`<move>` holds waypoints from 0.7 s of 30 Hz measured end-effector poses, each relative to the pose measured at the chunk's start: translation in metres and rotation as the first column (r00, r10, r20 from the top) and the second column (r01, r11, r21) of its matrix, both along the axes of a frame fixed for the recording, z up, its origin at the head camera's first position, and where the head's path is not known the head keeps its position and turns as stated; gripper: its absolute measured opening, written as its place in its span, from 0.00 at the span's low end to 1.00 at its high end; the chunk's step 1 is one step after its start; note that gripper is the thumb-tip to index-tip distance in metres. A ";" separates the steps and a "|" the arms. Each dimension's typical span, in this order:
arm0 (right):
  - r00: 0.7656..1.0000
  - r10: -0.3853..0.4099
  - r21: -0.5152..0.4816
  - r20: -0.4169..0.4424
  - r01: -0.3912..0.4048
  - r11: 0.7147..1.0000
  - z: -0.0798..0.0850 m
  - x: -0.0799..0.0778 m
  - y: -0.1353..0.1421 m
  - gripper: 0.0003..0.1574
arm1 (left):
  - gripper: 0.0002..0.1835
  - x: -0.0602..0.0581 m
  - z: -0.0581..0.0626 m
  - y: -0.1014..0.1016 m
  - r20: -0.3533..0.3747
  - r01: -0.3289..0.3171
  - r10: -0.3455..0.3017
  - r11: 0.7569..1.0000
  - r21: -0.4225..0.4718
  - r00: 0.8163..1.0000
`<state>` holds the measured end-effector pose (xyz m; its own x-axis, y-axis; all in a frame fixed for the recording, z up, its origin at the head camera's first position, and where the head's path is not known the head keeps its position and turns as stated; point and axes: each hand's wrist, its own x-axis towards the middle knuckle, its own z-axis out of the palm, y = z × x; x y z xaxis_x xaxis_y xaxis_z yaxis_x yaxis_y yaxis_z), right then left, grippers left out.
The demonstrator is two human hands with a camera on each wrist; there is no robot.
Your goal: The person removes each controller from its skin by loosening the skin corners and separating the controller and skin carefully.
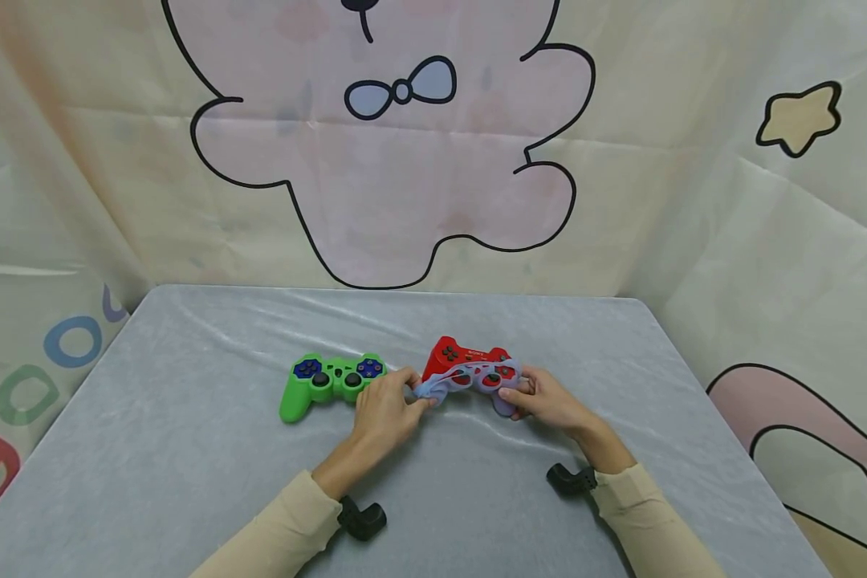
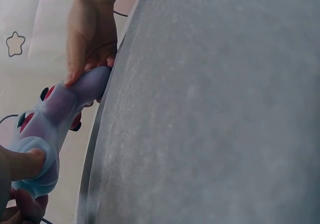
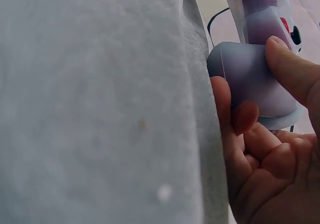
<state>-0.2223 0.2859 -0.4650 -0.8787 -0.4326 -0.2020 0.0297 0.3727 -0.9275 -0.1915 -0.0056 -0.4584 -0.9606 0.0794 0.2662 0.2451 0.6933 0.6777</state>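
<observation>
A red game controller [image 1: 437, 361] is partly inside a pale lavender-blue soft sleeve [image 1: 439, 388]. The sleeve covers its right grip and reaches round the thumbsticks, while the red upper left part is bare. My left hand [image 1: 386, 411] pinches the bunched left end of the sleeve; in the left wrist view the thumb presses on the folded sleeve material [image 2: 42, 176]. At the other end, my right hand [image 1: 549, 399] holds the covered right grip [image 3: 250, 78] between thumb and fingers. Close beside my left hand lies a green controller [image 1: 299, 395] with blue button areas, its right grip hidden behind that hand.
The table [image 1: 224, 482] has a grey-blue cloth over it. Behind stands a cream curtain [image 1: 657, 96] with a cartoon figure and a star. A black wrist mount [image 1: 363, 520] is on the left wrist and another black mount [image 1: 571, 480] on the right.
</observation>
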 end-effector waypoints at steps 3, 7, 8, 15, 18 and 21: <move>1.000 -0.004 -0.010 0.019 0.005 1.000 0.000 0.000 0.000 0.26 | 0.16 0.000 0.000 0.000 -0.007 -0.004 0.004 1.000 -0.006 1.000; 1.000 0.002 -0.016 0.019 -0.002 1.000 0.001 -0.001 0.000 0.28 | 0.16 0.001 0.000 0.001 -0.007 -0.019 0.019 1.000 -0.016 1.000; 1.000 0.002 -0.014 0.018 -0.001 1.000 0.001 -0.001 0.000 0.29 | 0.16 0.001 0.000 0.001 -0.005 -0.023 0.023 0.999 -0.022 1.000; 1.000 0.011 -0.012 0.003 -0.011 1.000 0.000 -0.002 -0.002 0.30 | 0.12 0.002 0.000 0.004 0.005 -0.051 0.051 0.997 -0.058 0.999; 1.000 0.004 -0.015 0.006 -0.004 1.000 0.000 -0.002 -0.003 0.29 | 0.12 0.003 -0.001 0.005 -0.014 -0.049 0.049 0.997 -0.054 0.999; 1.000 0.001 -0.008 -0.001 -0.001 1.000 -0.001 -0.001 -0.005 0.28 | 0.13 0.004 -0.002 0.005 -0.032 -0.026 0.024 0.998 -0.049 0.999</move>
<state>-0.2234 0.2811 -0.4656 -0.8784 -0.4351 -0.1975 0.0285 0.3650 -0.9306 -0.1872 -0.0007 -0.4608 -0.9538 0.0695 0.2923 0.2478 0.7320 0.6347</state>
